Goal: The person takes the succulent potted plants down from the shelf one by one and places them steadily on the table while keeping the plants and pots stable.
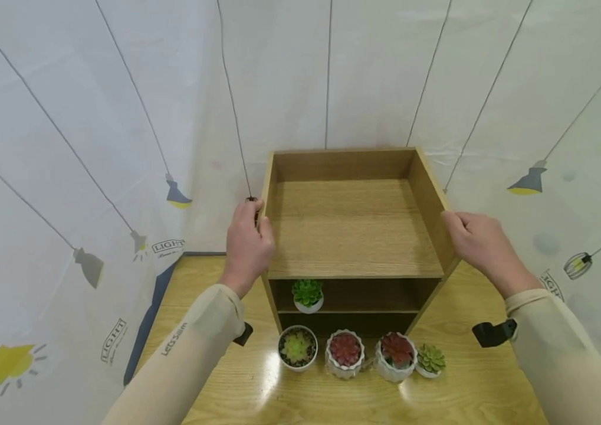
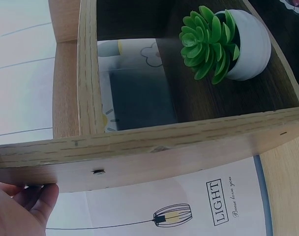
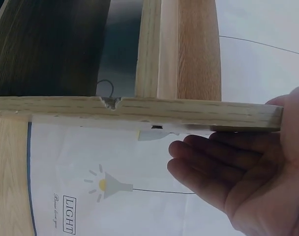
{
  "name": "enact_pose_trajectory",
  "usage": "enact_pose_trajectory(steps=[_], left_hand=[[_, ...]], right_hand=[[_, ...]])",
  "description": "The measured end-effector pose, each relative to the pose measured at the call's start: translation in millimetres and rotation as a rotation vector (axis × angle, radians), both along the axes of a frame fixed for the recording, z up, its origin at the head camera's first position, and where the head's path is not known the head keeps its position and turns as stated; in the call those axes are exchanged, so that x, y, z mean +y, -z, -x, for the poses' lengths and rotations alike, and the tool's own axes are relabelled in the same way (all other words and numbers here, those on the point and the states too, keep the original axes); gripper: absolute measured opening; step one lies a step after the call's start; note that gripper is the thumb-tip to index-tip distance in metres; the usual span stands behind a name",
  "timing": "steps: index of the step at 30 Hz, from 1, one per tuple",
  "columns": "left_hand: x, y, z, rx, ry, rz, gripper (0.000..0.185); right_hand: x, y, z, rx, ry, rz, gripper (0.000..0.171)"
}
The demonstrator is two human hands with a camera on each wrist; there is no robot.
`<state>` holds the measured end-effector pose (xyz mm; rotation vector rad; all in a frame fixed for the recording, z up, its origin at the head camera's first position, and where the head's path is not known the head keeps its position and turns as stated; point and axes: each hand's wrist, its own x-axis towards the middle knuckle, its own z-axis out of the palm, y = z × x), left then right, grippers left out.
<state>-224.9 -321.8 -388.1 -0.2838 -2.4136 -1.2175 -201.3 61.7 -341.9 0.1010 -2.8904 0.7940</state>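
Note:
A small wooden shelf (image 1: 358,227) stands upright on the table, with a tray-like top and two levels below. My left hand (image 1: 249,245) grips its left side panel near the top; in the left wrist view only part of that hand (image 2: 26,209) shows against the panel's outer face. On the right, my right hand (image 1: 483,245) holds the other side panel, its end between thumb side and fingers (image 3: 203,169) in the right wrist view. A green succulent in a white pot (image 1: 308,297) sits on the middle level, toward the left.
Before the shelf stand a yellow-green succulent (image 1: 297,348), two red succulents (image 1: 345,353) (image 1: 397,355) in fluted white pots and a small green succulent (image 1: 430,360). A white sheet printed with lamps (image 1: 374,71) hangs behind and beside the wooden table (image 1: 247,383).

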Motion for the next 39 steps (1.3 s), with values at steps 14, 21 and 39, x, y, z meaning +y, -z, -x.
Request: enact_pose_trajectory(steps=[14,21,39], left_hand=[[-2.0,0.9,0.7,-0.01,-0.002,-0.01,0.039],[0.7,2.1,1.6,-0.012,0.011,-0.018,0.038],[-0.7,0.4,-1.7,-0.025,0.01,-0.017,0.041]], right_hand=[[-3.2,6.5,1.8,0.054,-0.005,-0.035,0.051],[-1.7,7.1,-2.4,0.086,0.002,-0.025,0.051],[-5.0,7.8,-3.1,0.06,0.018,0.037,0.055]])
